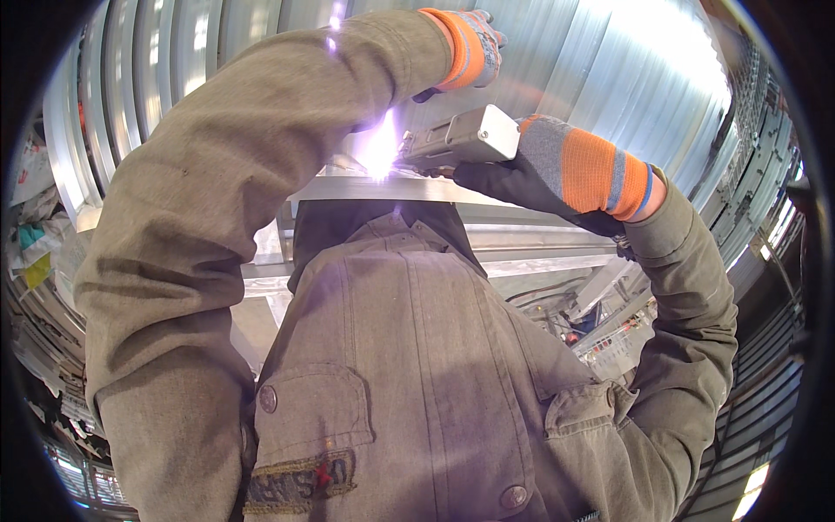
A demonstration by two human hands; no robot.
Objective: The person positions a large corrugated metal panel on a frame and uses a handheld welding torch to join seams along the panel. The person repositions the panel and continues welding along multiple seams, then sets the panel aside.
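right hand (535,165) is gripping a boxy tool (465,137) beside a glare (380,155)
left hand (474,52) is showing beyond; can't tell its grip

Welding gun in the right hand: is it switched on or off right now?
On: a blinding white-violet glare shows at the front end of the boxy, silver welding gun in the gloved right hand.

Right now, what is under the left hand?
Silvery ridged metal shows beside the left hand. What lies directly beneath is covered by it and the sleeve, so contact cannot be told.
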